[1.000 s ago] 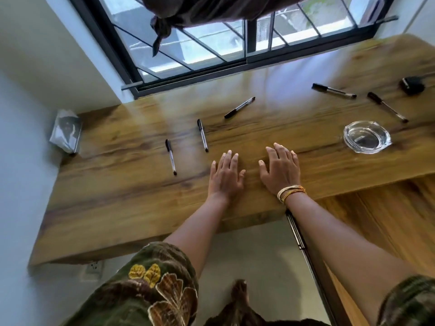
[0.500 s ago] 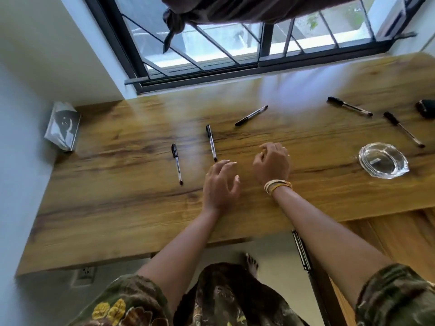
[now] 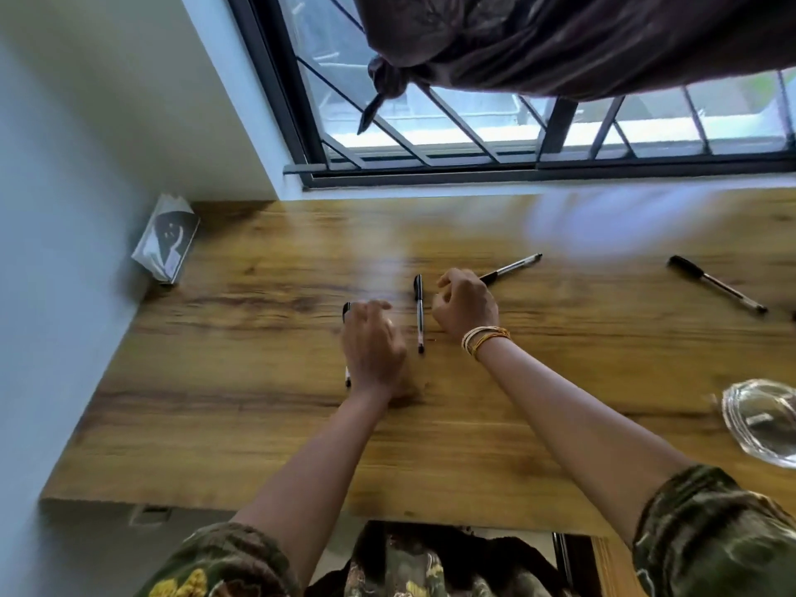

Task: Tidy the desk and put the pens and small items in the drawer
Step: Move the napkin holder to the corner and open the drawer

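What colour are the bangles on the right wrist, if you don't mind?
The bangles are gold and cream-white, stacked on the right wrist; the head view shows them clearly.

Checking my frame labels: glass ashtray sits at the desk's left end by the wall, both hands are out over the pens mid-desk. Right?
Wrong on one point. The head view shows the glass ashtray at the desk's right end; a small booklet leans against the wall on the left. The left hand and right hand are out over the pens mid-desk.

A small printed packet (image 3: pixel 166 239) leaned against the wall at the frame's left. A dark knotted curtain (image 3: pixel 538 40) hung across the barred window (image 3: pixel 430 140) at the top. A wall socket (image 3: pixel 148 514) sat lower left.
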The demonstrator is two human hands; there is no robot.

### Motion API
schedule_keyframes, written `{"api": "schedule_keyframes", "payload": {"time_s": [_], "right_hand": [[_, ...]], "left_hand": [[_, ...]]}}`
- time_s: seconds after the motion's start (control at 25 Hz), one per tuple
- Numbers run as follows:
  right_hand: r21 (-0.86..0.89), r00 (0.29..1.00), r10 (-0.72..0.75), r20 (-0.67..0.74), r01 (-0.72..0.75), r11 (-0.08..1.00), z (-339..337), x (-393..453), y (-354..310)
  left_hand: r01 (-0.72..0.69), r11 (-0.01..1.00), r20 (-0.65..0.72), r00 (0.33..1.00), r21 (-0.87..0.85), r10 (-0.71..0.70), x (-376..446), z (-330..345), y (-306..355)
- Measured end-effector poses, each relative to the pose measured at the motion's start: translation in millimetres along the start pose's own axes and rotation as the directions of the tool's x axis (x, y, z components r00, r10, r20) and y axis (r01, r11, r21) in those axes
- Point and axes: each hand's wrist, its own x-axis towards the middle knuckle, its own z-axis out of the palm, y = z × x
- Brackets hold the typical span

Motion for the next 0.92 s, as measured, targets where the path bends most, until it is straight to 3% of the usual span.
{"api": "schedule_keyframes", "payload": {"time_s": [0.08, 0.24, 0.48, 0.6, 0.92], "right_hand": [[-0.014, 0.993, 0.060, 0.098, -0.059, 0.998, 2, 9, -6], [-0.263, 0.984, 0.025, 0.179, 0.024, 0.964, 14, 8, -19], [-0.166, 0.995, 0.102, 0.003, -0.100, 0.981, 7, 20, -8], [-0.192, 0.991, 0.102, -0.085, -0.117, 0.974, -19, 27, 17], [-0.248, 0.895, 0.339, -0.290, -0.412, 0.877, -122, 15, 130]], "left_hand": [[0.106, 0.994, -0.032, 0.994, 0.027, -0.105, 11, 0, -12], [0.100, 0.994, -0.024, 0.995, 0.051, -0.099, 14, -4, -25], [-0.111, 0.993, 0.065, 0.992, 0.030, 0.108, 33, 4, -9], [-0.274, 0.962, 0.126, 0.954, 0.008, 0.271, 38, 15, 11], [-0.456, 0.875, 0.270, 0.832, -0.166, 0.485, 23, 69, 115]]}}
